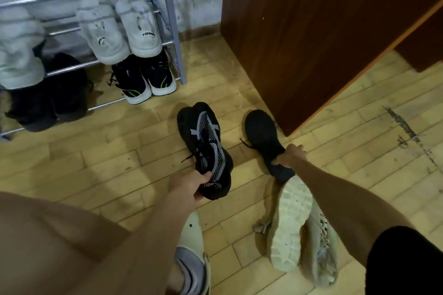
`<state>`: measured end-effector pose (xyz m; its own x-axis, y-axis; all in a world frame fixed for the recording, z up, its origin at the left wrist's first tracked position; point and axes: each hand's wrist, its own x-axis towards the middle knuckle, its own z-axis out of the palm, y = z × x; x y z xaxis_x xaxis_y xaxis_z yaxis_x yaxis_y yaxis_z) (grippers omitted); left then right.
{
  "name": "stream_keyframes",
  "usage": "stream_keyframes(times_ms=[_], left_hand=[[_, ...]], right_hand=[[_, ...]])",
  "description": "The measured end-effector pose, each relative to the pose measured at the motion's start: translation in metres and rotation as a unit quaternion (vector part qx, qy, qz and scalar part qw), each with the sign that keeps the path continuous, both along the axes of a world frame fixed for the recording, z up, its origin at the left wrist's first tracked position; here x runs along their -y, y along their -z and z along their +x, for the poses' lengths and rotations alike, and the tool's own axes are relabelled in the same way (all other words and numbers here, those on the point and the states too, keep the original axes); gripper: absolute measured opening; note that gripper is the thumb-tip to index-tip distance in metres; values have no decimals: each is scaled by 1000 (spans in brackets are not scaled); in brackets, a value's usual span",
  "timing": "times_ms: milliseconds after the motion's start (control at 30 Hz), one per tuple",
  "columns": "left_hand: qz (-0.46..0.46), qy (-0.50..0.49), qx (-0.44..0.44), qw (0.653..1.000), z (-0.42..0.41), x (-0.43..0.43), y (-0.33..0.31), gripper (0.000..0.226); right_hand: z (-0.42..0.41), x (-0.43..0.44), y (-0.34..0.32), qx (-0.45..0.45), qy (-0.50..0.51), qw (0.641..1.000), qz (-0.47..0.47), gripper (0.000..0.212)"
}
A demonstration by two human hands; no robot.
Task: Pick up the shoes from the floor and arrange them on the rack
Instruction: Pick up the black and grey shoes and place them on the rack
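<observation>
A black shoe with grey straps (207, 141) lies on the wooden floor in the middle, and my left hand (189, 185) is closed on its heel. To the right lies its plain black mate (263, 136), with my right hand (291, 154) gripping its opening. A cream pair of shoes (291, 230) lies on its side by my right forearm, soles showing. The metal shoe rack (167, 19) stands at the upper left. It holds white sneakers (119, 26) on a middle shelf and black sneakers with white soles (146, 79) on the bottom shelf.
A dark wooden cabinet (311, 31) stands at the upper right, its corner close to the plain black shoe. More dark shoes (48, 98) and a pale one (16, 55) fill the rack's left side. My foot in a cream sandal (194, 246) is at the bottom.
</observation>
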<state>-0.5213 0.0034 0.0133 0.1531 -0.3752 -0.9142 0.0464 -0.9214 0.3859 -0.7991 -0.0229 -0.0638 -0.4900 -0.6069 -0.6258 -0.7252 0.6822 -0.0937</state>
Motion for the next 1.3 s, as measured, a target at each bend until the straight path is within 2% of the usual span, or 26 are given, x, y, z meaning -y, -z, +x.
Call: stream_keyframes(times_ms=[67, 233, 333, 400, 467, 567, 667, 733, 800, 867, 933, 967, 1033, 1167, 1300], left_hand=[[-8, -1, 10, 1000, 0, 1, 0, 32], [-7, -27, -28, 999, 6, -6, -6, 30], [-11, -60, -46, 997, 16, -11, -14, 33], [-22, -64, -31, 997, 26, -16, -19, 37], [-33, -61, -22, 997, 33, -21, -22, 38], [-45, -62, -20, 997, 37, -25, -28, 32], [-60, -66, -31, 996, 38, -28, -33, 30], [-72, -68, -27, 995, 40, -29, -34, 30], [-79, -61, -15, 995, 43, -29, -33, 26], [-80, -48, -3, 996, 46, -28, -31, 18], [-78, -33, 3, 996, 48, -24, -31, 14], [-80, -30, 5, 996, 50, -21, -32, 13], [-91, -24, 12, 995, 52, -16, -33, 14], [-115, -16, 18, 993, 52, -9, -34, 17], [-110, 4, 8, 994, 45, -6, -36, 13]], right_hand=[[14, -11, -2, 2, -9, 1000, -20, 59], [85, -39, -1, 36, 36, 996, -76, 66], [134, -50, 0, 101, -7, 990, -97, 70], [149, -62, 1, 95, -35, 988, -118, 69], [140, -62, -5, 114, -40, 985, -124, 58], [106, -44, -28, 180, -72, 979, -65, 33], [76, -25, -41, 202, 12, 976, -80, 32], [66, -25, -38, 160, 61, 980, -105, 41], [65, -37, -26, 153, 118, 978, -77, 53], [72, -52, -13, 245, 228, 942, -9, 64], [84, -62, -3, 370, 323, 869, 57, 72], [90, -63, 2, 412, 355, 837, 63, 73], [97, -60, 9, 447, 398, 801, 26, 68], [98, -51, 4, 446, 427, 787, -4, 58], [84, -42, -22, 441, 361, 821, 34, 55]])
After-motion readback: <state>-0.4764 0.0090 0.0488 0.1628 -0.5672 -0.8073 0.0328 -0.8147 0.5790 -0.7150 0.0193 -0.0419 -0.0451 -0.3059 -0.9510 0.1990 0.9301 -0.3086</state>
